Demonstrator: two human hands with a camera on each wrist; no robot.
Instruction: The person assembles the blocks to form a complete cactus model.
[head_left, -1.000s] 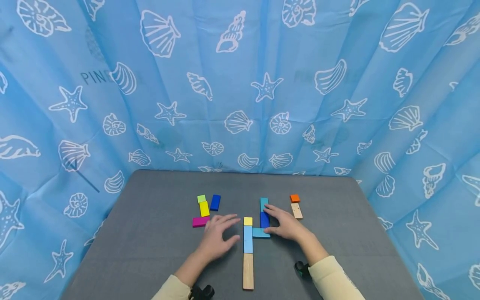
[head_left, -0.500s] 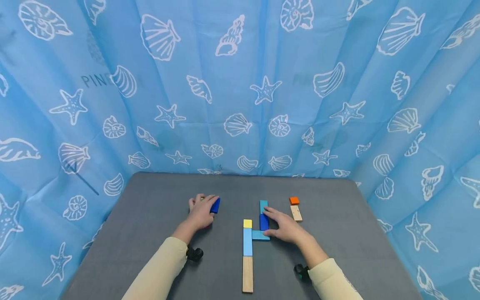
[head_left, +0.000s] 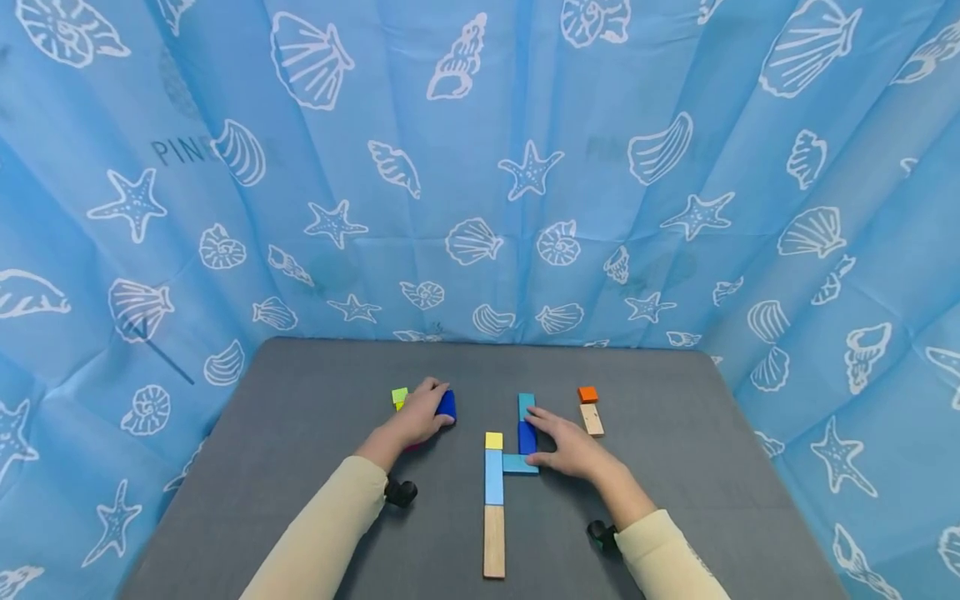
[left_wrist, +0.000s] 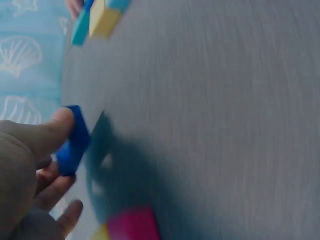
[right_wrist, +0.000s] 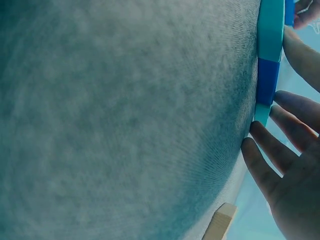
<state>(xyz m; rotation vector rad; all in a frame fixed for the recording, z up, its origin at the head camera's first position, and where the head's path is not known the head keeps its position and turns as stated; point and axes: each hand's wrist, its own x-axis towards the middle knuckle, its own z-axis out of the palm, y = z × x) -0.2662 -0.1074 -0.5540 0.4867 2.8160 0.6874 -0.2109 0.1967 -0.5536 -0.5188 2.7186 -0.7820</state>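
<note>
My left hand pinches a dark blue block between thumb and fingers; the left wrist view shows the block raised above its shadow. My right hand has loosely spread fingers resting along a dark blue block and the teal blocks on the table. In the right wrist view those blocks line up end to end beside the fingertips. A second teal block lies crosswise, joined to a column of a yellow cube, a light blue block and a wooden block.
Near my left hand lie a lime green cube and partly hidden yellow and magenta blocks. To the right sit an orange block and a small wooden block. A blue shell-print curtain hangs behind the grey table.
My left hand has reached from near the column to the far left blocks, taken hold of the dark blue block and moved it slightly right. My right hand stays in place.
</note>
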